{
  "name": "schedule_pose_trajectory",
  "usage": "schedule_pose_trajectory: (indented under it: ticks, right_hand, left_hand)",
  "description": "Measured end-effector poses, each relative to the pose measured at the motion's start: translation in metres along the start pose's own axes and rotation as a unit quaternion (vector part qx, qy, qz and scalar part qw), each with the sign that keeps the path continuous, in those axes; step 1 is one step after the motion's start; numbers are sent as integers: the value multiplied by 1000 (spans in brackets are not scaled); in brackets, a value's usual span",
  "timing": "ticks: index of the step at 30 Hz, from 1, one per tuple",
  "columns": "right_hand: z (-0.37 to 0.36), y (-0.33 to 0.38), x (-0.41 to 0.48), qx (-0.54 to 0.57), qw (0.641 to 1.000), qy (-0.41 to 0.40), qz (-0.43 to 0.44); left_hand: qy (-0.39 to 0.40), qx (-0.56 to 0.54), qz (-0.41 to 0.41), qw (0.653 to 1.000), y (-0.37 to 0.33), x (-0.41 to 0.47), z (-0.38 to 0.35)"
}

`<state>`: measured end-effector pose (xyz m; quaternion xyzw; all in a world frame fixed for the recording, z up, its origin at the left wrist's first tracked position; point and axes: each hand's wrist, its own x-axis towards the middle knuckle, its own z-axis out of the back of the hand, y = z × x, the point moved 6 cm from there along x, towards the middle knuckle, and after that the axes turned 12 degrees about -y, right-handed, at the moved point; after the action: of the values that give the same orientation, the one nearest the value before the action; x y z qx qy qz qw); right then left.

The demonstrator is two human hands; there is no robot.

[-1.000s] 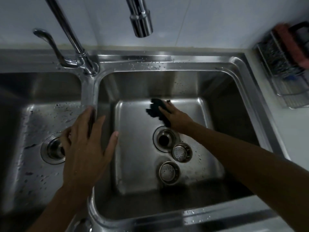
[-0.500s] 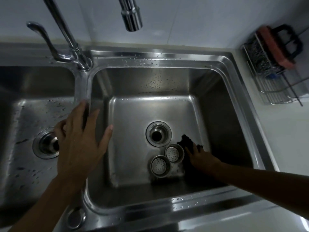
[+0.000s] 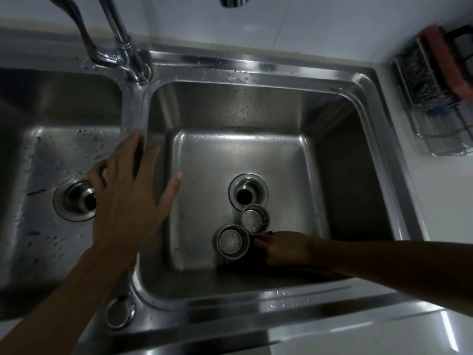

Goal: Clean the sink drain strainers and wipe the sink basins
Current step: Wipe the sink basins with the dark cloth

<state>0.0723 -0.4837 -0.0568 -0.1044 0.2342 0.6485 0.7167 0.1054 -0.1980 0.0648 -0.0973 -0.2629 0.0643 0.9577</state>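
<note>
Two round metal strainers lie on the floor of the right basin (image 3: 204,175): one strainer (image 3: 254,219) just below the open drain hole (image 3: 247,193), the other strainer (image 3: 232,240) nearer the front. My right hand (image 3: 284,248) presses a dark cloth (image 3: 261,237) against the basin floor at the front, touching both strainers; the cloth is almost hidden under the fingers. My left hand (image 3: 128,198) rests flat with fingers spread on the divider (image 3: 133,116) between the basins. The left basin (image 3: 38,155) is wet and speckled, with its drain (image 3: 75,198) partly hidden by my left hand.
The tap (image 3: 120,39) and its lever rise from the back of the divider, and the spout tip (image 3: 234,0) hangs over the right basin. A wire rack (image 3: 435,98) with a red-edged item stands on the counter at right. A round cap (image 3: 119,312) sits on the front rim.
My right hand has swept the cloth from the back of the right basin, around the drain's right side, to the front beside the strainers. The left hand has stayed on the divider.
</note>
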Motion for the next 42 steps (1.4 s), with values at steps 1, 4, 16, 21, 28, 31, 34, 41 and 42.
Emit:
schedule_pose_trajectory:
  ticks: [1, 4, 16, 21, 28, 31, 34, 41, 42]
  right_hand:
    - [10, 4, 13, 11, 1000, -28, 0]
    - [25, 17, 57, 5, 996, -83, 13]
    - [2, -20, -15, 156, 978, -133, 49]
    - [-59, -83, -92, 178, 967, 63, -172]
    - [-57, -57, -70, 236, 941, 107, -217]
    - [-14, -27, -19, 280, 944, 0, -171]
    - [39, 12, 57, 319, 934, -99, -123]
    - [71, 37, 146, 283, 941, -52, -179]
    - [72, 39, 143, 309, 932, -51, -183]
  left_hand:
    - [0, 1, 0, 1000, -1, 0, 0]
    - [7, -1, 2, 1000, -2, 0, -1]
    - [-27, -13, -11, 999, 12, -3, -10]
    - [-45, -23, -12, 999, 13, -4, -12]
    - [-10, -8, 7, 1000, 4, -2, -7]
    - [28, -8, 28, 999, 0, 1, -6]
    - [41, -8, 35, 999, -3, 2, -2]
    - [43, -8, 22, 999, 0, 2, -5]
    - [41, -6, 19, 999, 0, 2, -5]
